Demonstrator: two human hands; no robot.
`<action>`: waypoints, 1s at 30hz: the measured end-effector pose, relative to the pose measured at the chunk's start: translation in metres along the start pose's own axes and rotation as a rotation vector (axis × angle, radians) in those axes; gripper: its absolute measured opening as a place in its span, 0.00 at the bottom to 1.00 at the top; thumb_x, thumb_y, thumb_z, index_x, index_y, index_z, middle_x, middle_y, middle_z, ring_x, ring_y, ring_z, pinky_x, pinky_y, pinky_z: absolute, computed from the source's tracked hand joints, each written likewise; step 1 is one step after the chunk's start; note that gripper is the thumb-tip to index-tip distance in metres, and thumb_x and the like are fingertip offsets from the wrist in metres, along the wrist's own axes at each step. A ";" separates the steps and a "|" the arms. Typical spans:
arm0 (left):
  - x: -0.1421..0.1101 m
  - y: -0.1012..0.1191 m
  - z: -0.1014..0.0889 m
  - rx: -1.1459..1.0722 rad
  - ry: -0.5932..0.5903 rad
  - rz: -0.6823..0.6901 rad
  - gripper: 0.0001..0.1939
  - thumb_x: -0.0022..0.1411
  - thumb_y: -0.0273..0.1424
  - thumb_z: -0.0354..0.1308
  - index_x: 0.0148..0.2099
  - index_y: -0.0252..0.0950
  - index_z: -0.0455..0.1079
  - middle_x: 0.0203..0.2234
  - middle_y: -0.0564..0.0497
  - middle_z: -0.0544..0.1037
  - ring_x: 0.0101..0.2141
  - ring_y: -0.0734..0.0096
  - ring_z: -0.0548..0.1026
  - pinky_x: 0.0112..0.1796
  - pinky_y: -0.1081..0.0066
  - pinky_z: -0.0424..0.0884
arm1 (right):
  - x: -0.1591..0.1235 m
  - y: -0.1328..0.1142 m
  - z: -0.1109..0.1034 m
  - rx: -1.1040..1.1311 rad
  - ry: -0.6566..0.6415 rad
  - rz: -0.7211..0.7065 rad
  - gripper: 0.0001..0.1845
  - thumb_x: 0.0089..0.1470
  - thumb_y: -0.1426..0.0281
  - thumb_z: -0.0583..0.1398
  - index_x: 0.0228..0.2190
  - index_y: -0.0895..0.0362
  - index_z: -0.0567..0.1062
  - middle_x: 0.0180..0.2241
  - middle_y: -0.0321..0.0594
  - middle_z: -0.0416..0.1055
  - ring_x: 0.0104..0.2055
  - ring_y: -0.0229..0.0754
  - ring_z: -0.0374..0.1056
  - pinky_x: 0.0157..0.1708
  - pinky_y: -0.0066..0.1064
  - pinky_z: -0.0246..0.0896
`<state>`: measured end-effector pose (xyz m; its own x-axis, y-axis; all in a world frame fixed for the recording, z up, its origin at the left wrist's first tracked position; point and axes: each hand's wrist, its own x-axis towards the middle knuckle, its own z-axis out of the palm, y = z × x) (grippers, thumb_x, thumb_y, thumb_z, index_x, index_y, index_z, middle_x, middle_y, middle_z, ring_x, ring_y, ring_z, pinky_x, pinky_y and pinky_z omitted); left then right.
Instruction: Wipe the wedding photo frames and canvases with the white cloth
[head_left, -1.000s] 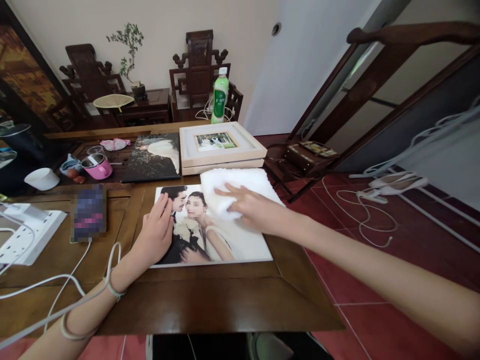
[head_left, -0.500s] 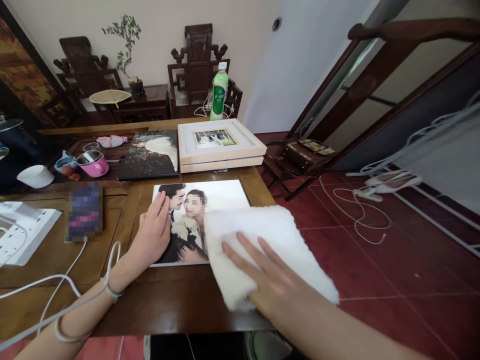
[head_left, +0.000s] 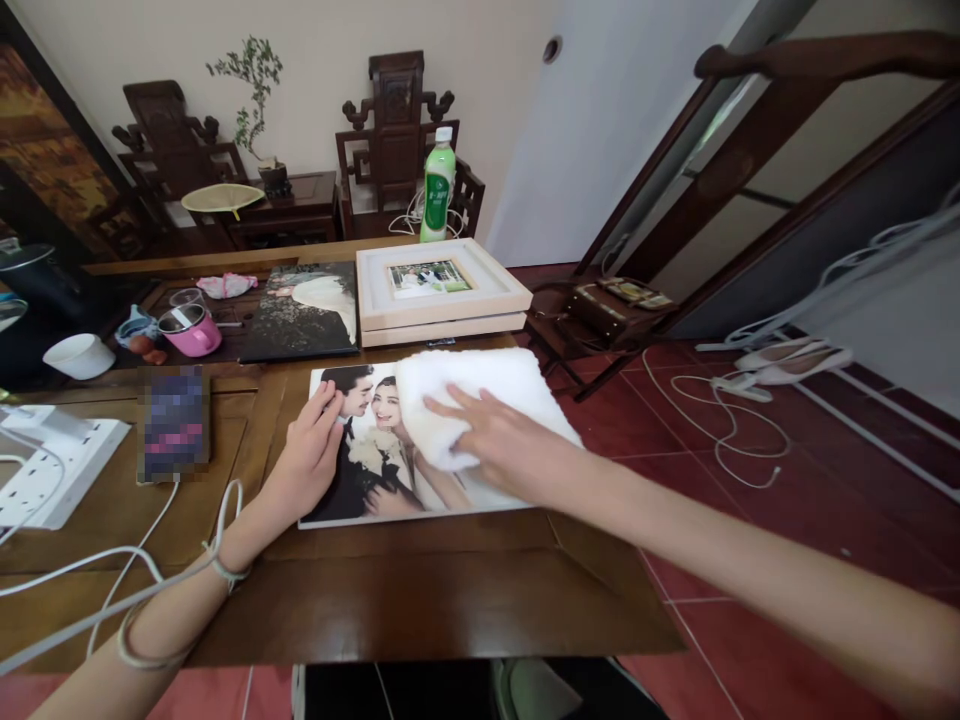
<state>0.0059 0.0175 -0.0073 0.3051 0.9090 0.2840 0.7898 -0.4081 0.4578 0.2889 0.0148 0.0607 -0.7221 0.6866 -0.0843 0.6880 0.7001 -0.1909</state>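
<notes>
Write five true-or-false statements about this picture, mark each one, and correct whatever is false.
1. The right hand lies on a fluffy white cloth. True.
2. The left hand is gripping a shiny pink mug with a handle. False: the left hand rests on the flat rectangular picture panel of a couple; the mug stands apart from it.
3. A clear plastic bottle with green contents and a white cap stands upright behind the stacked pale wooden frames. True.
4. The dark rectangular picture showing a pale gown lies on top of the frames. False: the dark rectangular picture lies to their left.
5. The cloth covers part of the panel. True.
</notes>
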 end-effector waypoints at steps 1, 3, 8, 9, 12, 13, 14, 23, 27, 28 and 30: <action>0.001 -0.001 0.000 -0.010 -0.006 0.004 0.24 0.73 0.34 0.39 0.66 0.33 0.58 0.67 0.36 0.58 0.67 0.55 0.53 0.62 0.48 0.56 | 0.008 0.008 -0.003 -0.018 0.011 0.008 0.25 0.42 0.90 0.55 0.37 0.59 0.81 0.66 0.50 0.54 0.68 0.66 0.45 0.60 0.64 0.52; 0.001 -0.002 0.001 -0.013 -0.018 0.009 0.24 0.72 0.33 0.39 0.66 0.33 0.58 0.67 0.36 0.58 0.68 0.55 0.52 0.63 0.49 0.55 | 0.021 0.022 -0.007 -0.038 0.038 0.014 0.27 0.41 0.91 0.53 0.37 0.59 0.81 0.66 0.49 0.55 0.68 0.64 0.47 0.59 0.60 0.56; -0.001 -0.003 0.002 0.006 -0.015 0.030 0.24 0.72 0.32 0.40 0.67 0.33 0.56 0.67 0.35 0.56 0.68 0.55 0.52 0.63 0.47 0.54 | 0.034 0.032 -0.006 -0.076 0.075 0.054 0.31 0.39 0.92 0.51 0.41 0.60 0.79 0.66 0.49 0.56 0.68 0.63 0.48 0.59 0.60 0.56; -0.001 -0.003 0.003 0.006 -0.009 0.034 0.24 0.72 0.32 0.40 0.67 0.34 0.56 0.67 0.36 0.57 0.68 0.55 0.52 0.63 0.47 0.54 | 0.033 0.028 -0.005 -0.079 0.077 0.067 0.30 0.40 0.91 0.51 0.41 0.59 0.79 0.66 0.48 0.55 0.68 0.64 0.48 0.59 0.62 0.55; -0.002 -0.001 0.003 -0.003 0.005 0.027 0.24 0.72 0.32 0.40 0.68 0.36 0.56 0.67 0.36 0.57 0.68 0.55 0.53 0.62 0.47 0.55 | 0.021 0.005 -0.001 -0.059 0.042 0.079 0.26 0.43 0.90 0.54 0.39 0.59 0.81 0.66 0.50 0.55 0.68 0.67 0.45 0.59 0.65 0.52; -0.002 0.001 0.003 -0.009 0.007 0.019 0.24 0.72 0.32 0.40 0.67 0.36 0.56 0.67 0.36 0.57 0.68 0.55 0.52 0.62 0.47 0.55 | 0.013 -0.006 0.002 -0.053 0.015 0.071 0.24 0.44 0.90 0.55 0.38 0.60 0.81 0.66 0.51 0.54 0.68 0.69 0.45 0.59 0.66 0.51; -0.002 0.002 0.003 -0.015 0.007 0.008 0.24 0.72 0.32 0.40 0.67 0.36 0.56 0.67 0.36 0.57 0.68 0.55 0.52 0.62 0.46 0.55 | 0.004 -0.017 0.006 -0.050 -0.014 0.052 0.22 0.44 0.89 0.57 0.36 0.60 0.82 0.66 0.54 0.54 0.67 0.71 0.44 0.59 0.68 0.50; -0.003 0.012 0.001 -0.026 -0.026 -0.047 0.24 0.72 0.35 0.42 0.67 0.36 0.56 0.68 0.35 0.55 0.68 0.52 0.53 0.60 0.45 0.56 | -0.051 -0.067 0.046 0.068 0.099 -0.149 0.08 0.51 0.75 0.63 0.26 0.54 0.82 0.66 0.47 0.57 0.67 0.71 0.47 0.60 0.68 0.48; -0.004 0.010 0.001 0.012 -0.043 0.011 0.25 0.73 0.35 0.42 0.69 0.36 0.53 0.68 0.34 0.54 0.68 0.51 0.52 0.60 0.45 0.58 | -0.023 -0.040 0.013 0.055 -0.032 -0.074 0.18 0.46 0.86 0.58 0.34 0.58 0.83 0.66 0.52 0.55 0.67 0.70 0.45 0.60 0.67 0.50; -0.004 0.009 0.001 0.018 -0.050 0.011 0.26 0.73 0.35 0.42 0.69 0.36 0.53 0.68 0.34 0.53 0.68 0.51 0.51 0.60 0.45 0.58 | -0.014 -0.031 0.006 0.026 -0.035 -0.044 0.20 0.45 0.87 0.57 0.35 0.59 0.82 0.66 0.52 0.54 0.68 0.70 0.44 0.60 0.66 0.49; -0.004 0.008 0.000 0.027 -0.064 0.005 0.26 0.73 0.34 0.42 0.69 0.35 0.52 0.68 0.33 0.53 0.68 0.51 0.50 0.60 0.45 0.58 | 0.006 -0.010 -0.004 -0.018 -0.014 -0.011 0.22 0.45 0.88 0.56 0.37 0.60 0.81 0.66 0.51 0.53 0.68 0.68 0.44 0.60 0.64 0.50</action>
<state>0.0114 0.0106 -0.0050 0.3421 0.9106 0.2318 0.8017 -0.4115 0.4335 0.2784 0.0125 0.0661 -0.7306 0.6759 -0.0964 0.6810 0.7113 -0.1742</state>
